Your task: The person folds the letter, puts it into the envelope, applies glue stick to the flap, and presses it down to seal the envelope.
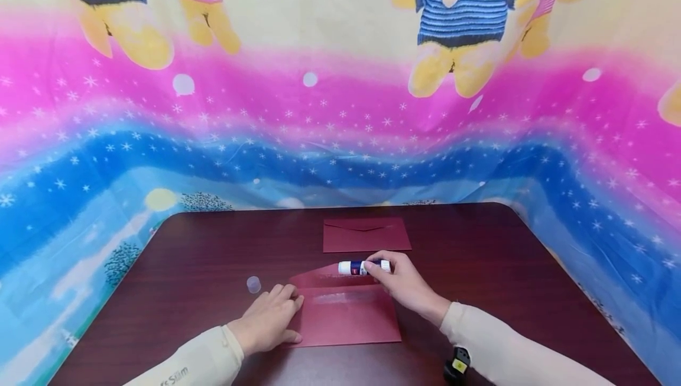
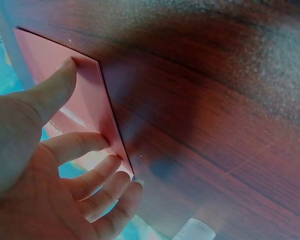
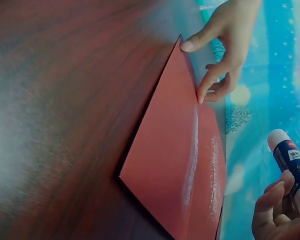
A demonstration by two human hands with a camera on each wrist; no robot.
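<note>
A dark red envelope (image 1: 351,321) lies on the table with its flap (image 1: 319,276) unfolded toward the far side. Wet-looking glue streaks (image 3: 192,165) shine along the fold and on the flap. My left hand (image 1: 270,317) rests at the envelope's left edge, thumb and fingertips pressing on the paper. Above the flap, my right hand (image 1: 405,284) grips a glue stick (image 1: 352,268) with a white and dark blue barrel, its white end pointing left. The label and the curled fingers round it also show in the right wrist view. A translucent cap (image 1: 253,284) sits just beyond the left hand.
Behind the flap lies a second red envelope (image 1: 367,237) with its flap folded down. The dark wood table (image 1: 213,250) has rounded far corners. A printed cloth backdrop (image 1: 340,108) hangs round its back and sides. A black device (image 1: 457,365) sits under the right sleeve.
</note>
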